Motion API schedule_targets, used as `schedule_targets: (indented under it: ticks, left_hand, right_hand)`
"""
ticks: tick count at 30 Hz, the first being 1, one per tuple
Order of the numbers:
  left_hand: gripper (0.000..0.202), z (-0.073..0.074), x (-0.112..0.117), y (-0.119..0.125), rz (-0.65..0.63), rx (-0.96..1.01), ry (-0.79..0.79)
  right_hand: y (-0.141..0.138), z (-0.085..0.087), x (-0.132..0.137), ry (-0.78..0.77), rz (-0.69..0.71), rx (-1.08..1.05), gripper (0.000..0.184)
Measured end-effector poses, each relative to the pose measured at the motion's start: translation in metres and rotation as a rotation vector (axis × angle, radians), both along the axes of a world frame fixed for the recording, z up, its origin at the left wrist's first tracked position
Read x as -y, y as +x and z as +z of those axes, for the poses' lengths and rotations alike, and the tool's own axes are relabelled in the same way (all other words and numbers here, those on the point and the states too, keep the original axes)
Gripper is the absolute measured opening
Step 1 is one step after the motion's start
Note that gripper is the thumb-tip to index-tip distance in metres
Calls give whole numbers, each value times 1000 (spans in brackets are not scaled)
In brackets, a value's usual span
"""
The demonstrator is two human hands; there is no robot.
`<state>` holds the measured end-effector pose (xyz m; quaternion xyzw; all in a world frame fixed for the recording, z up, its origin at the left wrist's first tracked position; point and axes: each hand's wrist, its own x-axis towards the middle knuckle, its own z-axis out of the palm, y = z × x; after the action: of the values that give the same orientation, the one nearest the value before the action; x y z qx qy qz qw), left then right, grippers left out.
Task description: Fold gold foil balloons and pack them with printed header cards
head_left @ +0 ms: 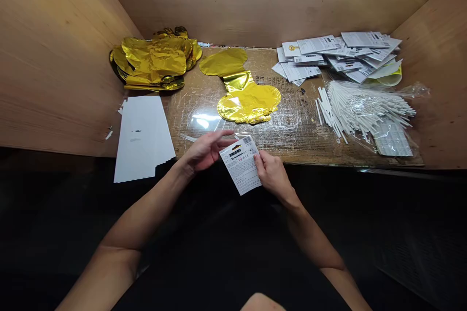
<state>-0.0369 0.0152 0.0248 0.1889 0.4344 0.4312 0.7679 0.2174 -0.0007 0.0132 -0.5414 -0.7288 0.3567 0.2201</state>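
Note:
A white printed card packet [241, 167] with a hang hole and a barcode is tilted in front of me, past the table's front edge. My right hand [273, 172] pinches its right edge, thumb on the printed face. My left hand [207, 151] is at the packet's upper left corner, fingers stretched out and partly behind it; whether they touch it I cannot tell. A clear plastic flap [241, 135] shows at the packet's top edge. Just beyond my hands lie flat gold foil balloons [250, 99], stacked and overlapping.
More gold foil balloons [155, 60] are heaped at the back left. White card sheets [142, 141] overhang the front edge at left. Similar packets [339, 53] pile up at the back right, near white sticks [365, 109] spilling from a clear bag. Wooden walls [255, 5] enclose the table.

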Motion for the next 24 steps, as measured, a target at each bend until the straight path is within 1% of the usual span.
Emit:
schedule_targets:
  ticks: [2, 3, 4, 6, 8, 10, 12, 15, 17, 18, 20, 22, 24]
  left_hand:
    - [65, -8, 8, 17, 66, -47, 85]
    - [69, -12, 13, 28, 126, -70, 128]
    - [68, -17, 17, 38, 196, -85, 166]
    - [57, -25, 25, 54, 306, -94, 217]
    - [53, -29, 28, 62, 326, -93, 217]
    - [56, -26, 23, 62, 297, -77, 174]
    - [57, -19, 12, 58, 284, -60, 134]
    - [54, -9, -9, 58, 327, -50, 131]
    - [55, -7, -16, 68, 346, -55, 135]
    - [55, -9, -17, 76, 337, -57, 140]
    - [54, -15, -12, 96, 269, -51, 161]
    - [52, -24, 0, 117, 169, -39, 182]
    - [50, -34, 12, 134, 35, -31, 199]
  right_hand:
    - [-3, -3, 6, 29, -68, 10, 34]
    - [-5, -5, 8, 30, -106, -17, 34]
    - [-6, -8, 9, 26, -142, -60, 33]
    - [-6, -12, 10, 10, -195, -167, 31]
    - [-4, -16, 9, -24, -186, -275, 31]
    - [1, -19, 7, -97, -133, -383, 33]
    - [7, -22, 8, -202, -107, -543, 38]
    - [16, -31, 22, -402, -161, -828, 58]
    - [18, -38, 36, -528, -225, -939, 61]
    - [18, -40, 44, -561, -268, -969, 58]
    - [18, -44, 55, -555, -371, -1023, 52]
    - [18, -44, 61, -495, -469, -1071, 50]
    - [21, -43, 62, -442, -555, -1104, 50]
